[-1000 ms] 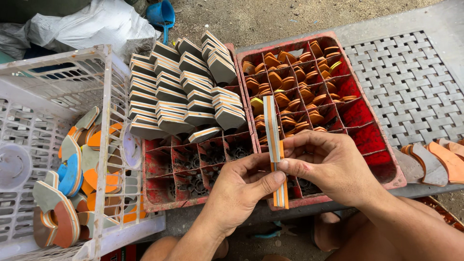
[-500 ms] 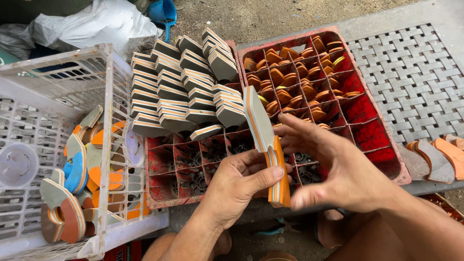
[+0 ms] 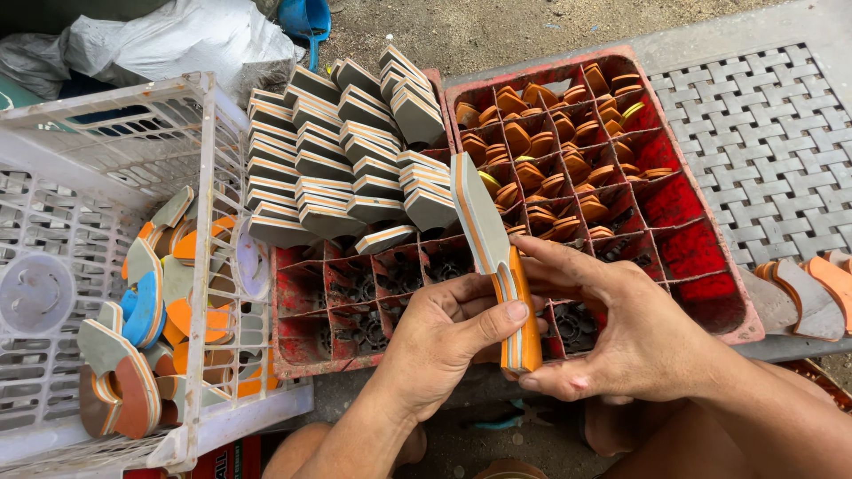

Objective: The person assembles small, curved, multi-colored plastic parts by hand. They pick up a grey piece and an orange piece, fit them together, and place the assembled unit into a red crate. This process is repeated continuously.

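Both my hands hold a pair of flat grey and orange foam sole pieces [image 3: 486, 244] pressed together, held edge-up over a red compartment crate [image 3: 342, 297]. My left hand [image 3: 444, 341] grips their lower end with the thumb across the edge. My right hand [image 3: 626, 328] cups the same end from the right. The pieces' wide grey end tilts up and away toward the stacked pieces [image 3: 346, 155].
Rows of grey and orange foam pieces fill the left red crate. A second red crate [image 3: 674, 200] holds small orange cut-outs. A white plastic basket [image 3: 106, 266] at left holds mixed sole scraps. A grey woven mat [image 3: 772, 133] lies at right, with more soles [image 3: 799, 288] beside it.
The held pieces have tipped from upright to slanting away to the upper left. My right hand slid down from their middle to the lower end.
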